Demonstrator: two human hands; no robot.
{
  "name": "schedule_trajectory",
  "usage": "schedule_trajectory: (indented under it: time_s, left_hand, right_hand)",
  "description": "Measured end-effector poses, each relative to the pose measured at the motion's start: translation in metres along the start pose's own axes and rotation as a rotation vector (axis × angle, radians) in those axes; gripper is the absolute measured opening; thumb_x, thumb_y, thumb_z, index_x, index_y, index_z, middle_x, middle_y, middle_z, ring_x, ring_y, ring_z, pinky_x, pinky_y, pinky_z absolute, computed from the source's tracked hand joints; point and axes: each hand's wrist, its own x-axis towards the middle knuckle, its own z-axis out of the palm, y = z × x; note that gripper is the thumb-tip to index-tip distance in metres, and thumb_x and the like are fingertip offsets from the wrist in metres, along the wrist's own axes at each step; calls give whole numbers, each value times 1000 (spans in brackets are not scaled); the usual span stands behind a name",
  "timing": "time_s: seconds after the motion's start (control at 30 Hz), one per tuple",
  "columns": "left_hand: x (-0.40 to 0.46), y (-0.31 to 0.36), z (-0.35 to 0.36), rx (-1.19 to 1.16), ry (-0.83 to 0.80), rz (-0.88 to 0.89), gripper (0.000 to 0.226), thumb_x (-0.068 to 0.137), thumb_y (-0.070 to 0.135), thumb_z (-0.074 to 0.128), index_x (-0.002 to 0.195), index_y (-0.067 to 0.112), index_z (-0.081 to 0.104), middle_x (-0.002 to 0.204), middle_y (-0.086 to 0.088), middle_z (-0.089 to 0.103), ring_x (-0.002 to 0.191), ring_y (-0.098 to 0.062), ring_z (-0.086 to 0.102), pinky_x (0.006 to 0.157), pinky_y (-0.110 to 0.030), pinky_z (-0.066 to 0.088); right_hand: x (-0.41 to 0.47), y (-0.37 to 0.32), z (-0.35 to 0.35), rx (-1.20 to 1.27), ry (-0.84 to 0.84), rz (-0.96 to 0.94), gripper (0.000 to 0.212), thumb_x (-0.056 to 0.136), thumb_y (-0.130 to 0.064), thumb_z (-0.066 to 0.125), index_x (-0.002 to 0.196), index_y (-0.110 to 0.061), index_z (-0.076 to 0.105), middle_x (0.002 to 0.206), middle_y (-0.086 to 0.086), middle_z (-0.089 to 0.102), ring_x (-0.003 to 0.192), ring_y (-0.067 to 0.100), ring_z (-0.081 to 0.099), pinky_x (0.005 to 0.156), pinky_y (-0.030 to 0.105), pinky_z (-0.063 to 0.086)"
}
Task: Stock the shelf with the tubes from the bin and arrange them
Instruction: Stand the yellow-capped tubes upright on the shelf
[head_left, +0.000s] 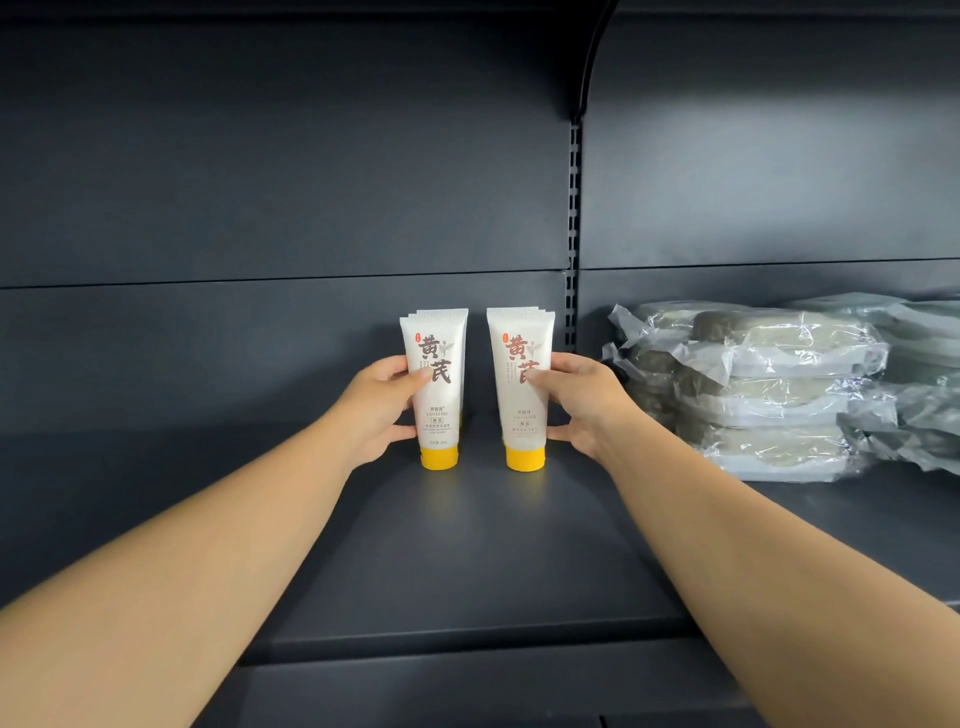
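Two bare forearms are reaching in from the bottom corners of the view, stretching forward over the front edge of a dark grey metal shelf (467, 561) toward its middle.

The left hand (375, 410) is curling around the left side of the left front tube (437, 389), with the thumb lying across the printed face and the fingers wrapping behind it. The right hand (582, 405) is gripping the right front tube (522, 395) in the mirror pose, thumb on the front label, fingers around the right side and one finger showing low near the cap.

Both tubes are standing upright on their yellow caps, crimped ends up, about halfway back on the shelf, a little right of its centre. They are white with large brown characters on the front. A narrow gap is separating them, so they are standing just beside each other, not touching.

Behind each front tube, the crimped tops of more tubes are peeking out in a row running toward the back panel; how many there are cannot be told.

Farther right, past a slotted upright post (573, 234) in the back wall, a stack of clear plastic-wrapped packs (753, 384) is lying flat on the neighbouring shelf section, well apart from the tubes.
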Motion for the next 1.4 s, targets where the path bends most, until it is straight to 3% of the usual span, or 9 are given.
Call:
schedule_trajectory:
  time_s: [0.3,0.43,0.53,0.6,0.63,0.73,0.93,1.17,1.4]
  left_hand:
    - [-3,0,2,7,18,-14,24,95,16,49,118,16,54,114,-1,61,105,-20,58,86,-44,45]
    - [-6,1,2,63,-1,-39,22,94,21,51,114,15,56,110,0,61,105,-18,55,101,-42,39]
    - [-13,1,-2,173,4,-37,11,93,28,53,93,18,56,94,3,56,98,-17,49,95,-35,39]
    - [-17,2,-5,331,63,31,24,92,31,52,71,23,44,82,2,48,88,-19,42,81,-30,37]
    - [-21,4,-6,448,105,83,25,92,31,50,70,23,43,78,2,46,85,-20,42,75,-29,35]
    - [-45,12,-8,739,227,221,23,92,35,44,107,21,57,97,5,59,90,-20,52,71,-27,38]
    - [-102,18,-14,1268,218,613,25,92,33,40,102,20,58,100,3,65,98,-23,52,67,-28,38]
    - [-193,24,-25,1432,176,828,29,93,31,37,90,14,60,87,-1,64,93,-25,52,70,-29,34]
    - [-317,18,-42,1416,182,816,28,94,31,35,81,15,54,81,1,60,87,-21,48,71,-28,32]
  right_hand:
    - [0,3,-1,14,-8,-5,17,92,-5,51,103,-14,60,83,-3,64,77,13,60,74,36,49]
    - [-3,4,-4,-97,38,-7,12,92,-12,54,103,-11,59,90,-2,64,82,11,56,95,45,43]
    - [-10,1,-6,-240,136,-65,35,89,-20,60,120,-5,56,107,3,59,88,12,51,78,27,41]
    - [-20,-4,-8,-425,205,-165,39,88,-24,61,123,-7,55,113,5,58,94,14,53,78,22,39]
    - [-27,-7,-9,-514,230,-220,37,89,-24,60,122,-8,56,117,5,59,101,16,54,82,21,39]
    - [-51,-13,-6,-729,261,-370,29,90,-26,56,115,-11,60,116,2,62,107,17,55,84,22,38]
    - [-100,-12,8,-1219,263,-555,28,92,-33,50,111,-16,63,112,4,64,105,23,55,82,30,44]
    - [-185,-4,26,-1453,221,-636,33,93,-38,45,113,-16,61,112,3,64,108,25,52,83,32,42]
    - [-301,18,28,-1433,172,-707,31,92,-38,43,105,-15,62,106,2,66,104,24,52,80,33,40]
